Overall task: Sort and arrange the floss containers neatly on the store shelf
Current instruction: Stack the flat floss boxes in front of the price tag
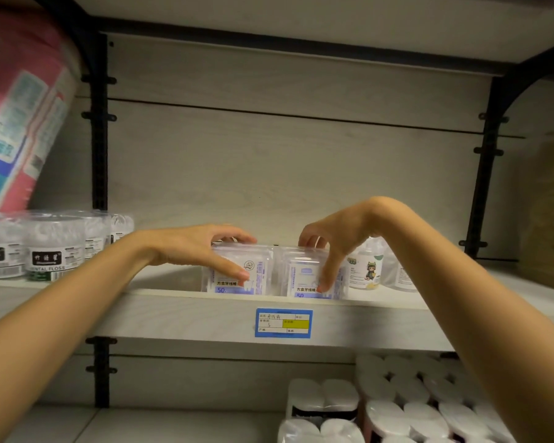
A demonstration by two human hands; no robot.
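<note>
1. Plastic floss boxes with clear walls are being handled at the front edge of the shelf (173, 314), just above the blue price label (283, 322). The left box (264, 273) and the right box (301, 276) are standing upright, side by side and close together.
2. The left box is being pinched by the left hand (202, 247), with fingers curled over its top and the thumb pressed on its front face.
3. The right box is being clamped in the same way by the right hand (339, 241), with the thumb low on the label.
4. Round floss tubs (55, 247) are standing in a group well to the left. A pouch with a cartoon figure (368, 266) is standing just beside the right box.
5. Risk (judged): both boxes are being held at the very lip, so a forward pull could tip one onto the paper rolls (397, 407) below. The smooth plastic could slip from so light a pinch. The pouch could be knocked over by the right wrist.
</note>
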